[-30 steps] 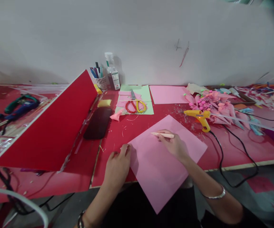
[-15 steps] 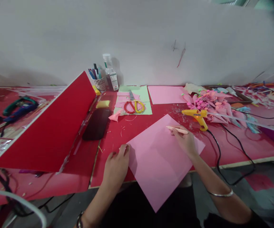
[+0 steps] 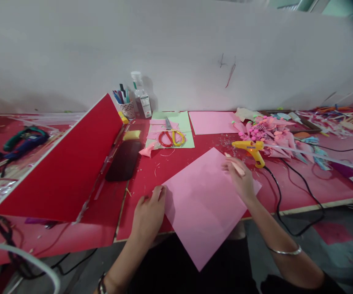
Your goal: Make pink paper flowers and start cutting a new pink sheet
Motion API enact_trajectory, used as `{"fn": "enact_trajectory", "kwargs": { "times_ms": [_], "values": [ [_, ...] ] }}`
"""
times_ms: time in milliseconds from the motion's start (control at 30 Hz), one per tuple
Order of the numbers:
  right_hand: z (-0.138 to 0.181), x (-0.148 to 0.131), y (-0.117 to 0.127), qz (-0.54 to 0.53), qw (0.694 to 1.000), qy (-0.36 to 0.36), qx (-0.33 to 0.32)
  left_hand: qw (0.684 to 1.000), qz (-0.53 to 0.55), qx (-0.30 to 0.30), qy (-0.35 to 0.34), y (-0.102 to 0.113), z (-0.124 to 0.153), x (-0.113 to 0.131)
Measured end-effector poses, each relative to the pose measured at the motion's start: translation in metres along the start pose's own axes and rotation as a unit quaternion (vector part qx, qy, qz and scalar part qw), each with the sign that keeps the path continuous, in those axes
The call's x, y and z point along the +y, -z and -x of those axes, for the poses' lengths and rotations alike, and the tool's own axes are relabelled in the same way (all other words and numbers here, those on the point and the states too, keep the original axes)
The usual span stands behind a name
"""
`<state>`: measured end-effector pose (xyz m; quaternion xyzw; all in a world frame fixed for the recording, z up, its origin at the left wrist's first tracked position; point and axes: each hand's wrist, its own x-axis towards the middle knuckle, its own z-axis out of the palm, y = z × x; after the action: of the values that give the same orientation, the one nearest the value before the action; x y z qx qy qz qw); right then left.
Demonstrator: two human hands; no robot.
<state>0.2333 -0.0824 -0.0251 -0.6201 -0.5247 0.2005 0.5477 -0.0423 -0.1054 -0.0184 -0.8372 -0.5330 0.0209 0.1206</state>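
A large pink paper sheet [image 3: 205, 212] lies turned like a diamond, its near corner hanging past the table edge. My left hand [image 3: 150, 212] has its fingers closed on the sheet's left corner. Over the right part of the sheet, my right hand [image 3: 240, 177] grips a slim, pale pink tapered piece [image 3: 235, 165], which looks like a rolled paper cone. Its narrow end points up and left. A yellow glue gun [image 3: 251, 149] lies just beyond my right hand, a clear glue stick running out of its back.
A red board [image 3: 69, 163] leans at left beside a black phone [image 3: 124, 161]. Scissors [image 3: 172, 136] rest on green paper [image 3: 187, 141]. Behind stand a pen cup [image 3: 126, 110] and a bottle [image 3: 142, 100]. Pink cones [image 3: 274, 132] are heaped at right; a black cord [image 3: 279, 196] loops over the edge.
My right hand has shifted slightly to the right, and the pale pink piece in it has tilted more steeply. My left hand stays at the sheet's corner.
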Motion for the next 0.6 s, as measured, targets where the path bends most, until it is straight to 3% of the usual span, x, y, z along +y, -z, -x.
{"fn": "enact_trajectory", "kwargs": {
  "times_ms": [133, 267, 400, 467, 600],
  "values": [
    [0.001, -0.013, 0.017, 0.017, 0.999, 0.026, 0.014, 1.000, 0.014, -0.005, -0.018, -0.001, 0.000, -0.003],
    [0.011, -0.015, 0.031, 0.109, 0.992, 0.057, -0.038, 1.000, 0.015, -0.007, -0.020, -0.003, -0.009, -0.007],
    [0.028, 0.004, 0.029, 0.241, 0.961, 0.087, -0.108, 0.999, 0.034, -0.017, -0.026, 0.001, -0.023, -0.019],
    [0.035, 0.014, 0.025, 0.310, 0.937, 0.106, -0.122, 0.996, 0.074, -0.026, -0.045, 0.007, -0.026, -0.028],
    [0.041, 0.018, 0.021, 0.384, 0.907, 0.115, -0.129, 0.994, 0.102, -0.036, -0.007, 0.019, -0.022, -0.037]
  ]
}}
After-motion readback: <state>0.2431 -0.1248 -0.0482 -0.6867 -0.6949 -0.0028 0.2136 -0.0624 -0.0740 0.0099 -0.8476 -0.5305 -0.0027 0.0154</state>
